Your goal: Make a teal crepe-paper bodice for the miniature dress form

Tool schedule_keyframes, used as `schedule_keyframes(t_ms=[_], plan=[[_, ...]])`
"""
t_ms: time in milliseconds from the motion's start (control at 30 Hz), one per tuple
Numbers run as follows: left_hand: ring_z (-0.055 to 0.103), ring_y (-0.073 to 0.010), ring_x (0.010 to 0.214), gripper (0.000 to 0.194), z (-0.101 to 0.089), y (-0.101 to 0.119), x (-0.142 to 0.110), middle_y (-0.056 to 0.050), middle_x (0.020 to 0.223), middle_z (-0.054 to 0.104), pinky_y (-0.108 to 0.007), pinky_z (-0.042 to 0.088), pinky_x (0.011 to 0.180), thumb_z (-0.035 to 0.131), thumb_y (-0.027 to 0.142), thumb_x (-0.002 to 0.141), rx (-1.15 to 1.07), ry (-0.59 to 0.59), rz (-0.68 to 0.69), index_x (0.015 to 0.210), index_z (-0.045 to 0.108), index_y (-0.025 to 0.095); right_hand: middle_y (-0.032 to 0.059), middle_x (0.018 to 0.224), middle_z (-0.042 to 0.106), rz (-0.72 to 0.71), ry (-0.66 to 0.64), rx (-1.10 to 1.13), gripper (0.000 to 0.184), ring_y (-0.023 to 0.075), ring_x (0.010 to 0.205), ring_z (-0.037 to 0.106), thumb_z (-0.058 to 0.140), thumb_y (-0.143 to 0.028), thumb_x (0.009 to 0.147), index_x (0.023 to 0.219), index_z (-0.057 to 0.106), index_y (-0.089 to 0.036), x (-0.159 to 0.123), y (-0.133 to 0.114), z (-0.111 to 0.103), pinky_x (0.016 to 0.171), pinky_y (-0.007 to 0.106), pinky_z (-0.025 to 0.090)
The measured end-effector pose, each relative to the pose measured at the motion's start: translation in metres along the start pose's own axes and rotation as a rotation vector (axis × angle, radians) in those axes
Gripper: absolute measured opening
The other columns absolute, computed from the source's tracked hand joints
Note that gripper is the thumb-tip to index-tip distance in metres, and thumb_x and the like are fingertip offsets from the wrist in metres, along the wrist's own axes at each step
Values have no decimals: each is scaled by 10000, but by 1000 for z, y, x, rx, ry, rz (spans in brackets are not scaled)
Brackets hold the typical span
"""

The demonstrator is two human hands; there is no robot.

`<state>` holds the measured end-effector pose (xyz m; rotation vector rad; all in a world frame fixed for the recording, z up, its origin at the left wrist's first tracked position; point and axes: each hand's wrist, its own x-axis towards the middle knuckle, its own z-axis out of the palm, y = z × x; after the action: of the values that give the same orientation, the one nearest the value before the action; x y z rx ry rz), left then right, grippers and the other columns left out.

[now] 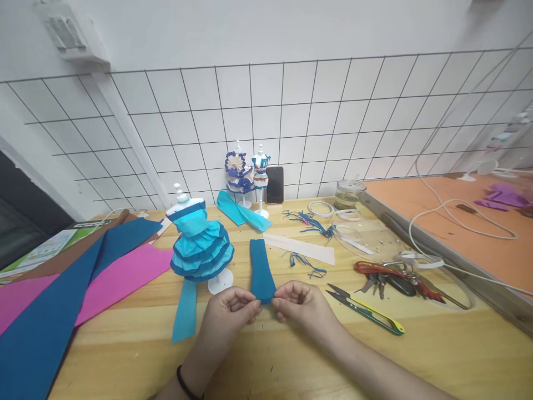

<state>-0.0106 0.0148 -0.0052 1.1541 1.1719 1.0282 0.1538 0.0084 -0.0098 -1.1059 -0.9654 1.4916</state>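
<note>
A dark teal crepe paper strip (260,268) lies lengthwise on the wooden table, its near end lifted a little between my hands. My left hand (231,314) pinches the near left corner, and my right hand (302,303) pinches the near right corner. To the left stands a small white dress form wearing a tiered turquoise paper dress (202,244) with dark teal edging. Below that dress lies a light turquoise strip (184,314). Yellow-and-green thread snips (366,311) rest just right of my right hand, blades pointing left.
Pink (125,280) and dark blue paper sheets (54,300) cover the left side. Two more dress forms and a phone (275,185) stand by the grid wall. Keys (381,283), paper scraps (308,265), a glass jar (348,194) and a white cable (416,211) lie rightward.
</note>
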Motion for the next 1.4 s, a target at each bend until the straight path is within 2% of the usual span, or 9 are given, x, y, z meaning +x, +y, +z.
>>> schedule_keyframes(t_ms=[100, 200, 367, 500, 633, 733, 933, 1167, 1400], plan=[[597, -119, 536, 159, 1, 2, 0, -13, 547, 651, -195, 458, 494, 717, 219, 577, -7, 7, 8, 638, 598, 133, -56, 490, 561, -20, -9, 9, 355, 66, 412, 513, 790, -376, 491, 659, 576, -147, -1, -1, 1, 438, 191, 396], [598, -114, 553, 225, 1, 2, 0, 3, 580, 642, -194, 460, 507, 724, 203, 564, -29, 9, 28, 759, 638, 129, -50, 501, 559, -61, -27, -27, 322, 70, 445, 508, 775, -366, 537, 689, 592, -149, -2, 0, 0, 460, 194, 381], [624, -154, 773, 477, 4, 0, -1, -54, 854, 699, -236, 490, 672, 726, 183, 575, -111, -128, 13, 1038, 617, 152, -31, 548, 563, -143, -60, -134, 299, 89, 500, 486, 730, -394, 602, 757, 634, -156, -4, 4, -1, 499, 217, 379], [613, -132, 658, 504, 7, 2, -3, -51, 815, 706, -218, 486, 596, 727, 188, 572, -89, -104, 1, 1061, 616, 132, -31, 571, 550, -147, -72, -180, 284, 92, 528, 475, 719, -373, 620, 782, 631, -157, -8, 4, 1, 528, 221, 382], [633, -148, 732, 521, 7, 4, -5, -64, 891, 711, -237, 495, 668, 713, 201, 597, -97, -130, -10, 1101, 593, 144, -32, 574, 544, -143, -79, -218, 246, 97, 536, 474, 698, -341, 649, 800, 635, -158, -10, 2, 2, 529, 220, 379], [640, -142, 679, 545, 5, 4, -5, -56, 815, 724, -240, 500, 662, 698, 211, 614, -36, -127, -22, 1138, 568, 128, -18, 598, 560, -186, -61, -262, 217, 108, 552, 488, 684, -324, 661, 798, 662, -157, -9, 1, 0, 541, 227, 394], [649, -154, 684, 462, -1, 3, -5, -18, 772, 722, -237, 516, 664, 674, 248, 643, 157, -57, 73, 1094, 613, 173, 20, 654, 578, -353, -50, -402, 173, 145, 601, 532, 651, -282, 695, 820, 717, -181, -4, 0, -5, 559, 259, 430], [669, -206, 694, 186, -1, 13, -9, -40, 807, 733, -264, 538, 649, 661, 209, 647, 408, 21, 279, 818, 733, 226, 68, 772, 641, -442, -126, -488, 160, 179, 703, 600, 611, -284, 754, 858, 712, -217, -3, -1, -10, 634, 299, 479], [668, -190, 628, 139, -1, 12, -9, -35, 740, 736, -254, 536, 609, 649, 208, 671, 537, 26, 355, 775, 738, 231, 57, 754, 621, -469, -147, -539, 155, 170, 694, 600, 596, -274, 769, 861, 715, -235, -1, -1, -13, 629, 288, 482]])
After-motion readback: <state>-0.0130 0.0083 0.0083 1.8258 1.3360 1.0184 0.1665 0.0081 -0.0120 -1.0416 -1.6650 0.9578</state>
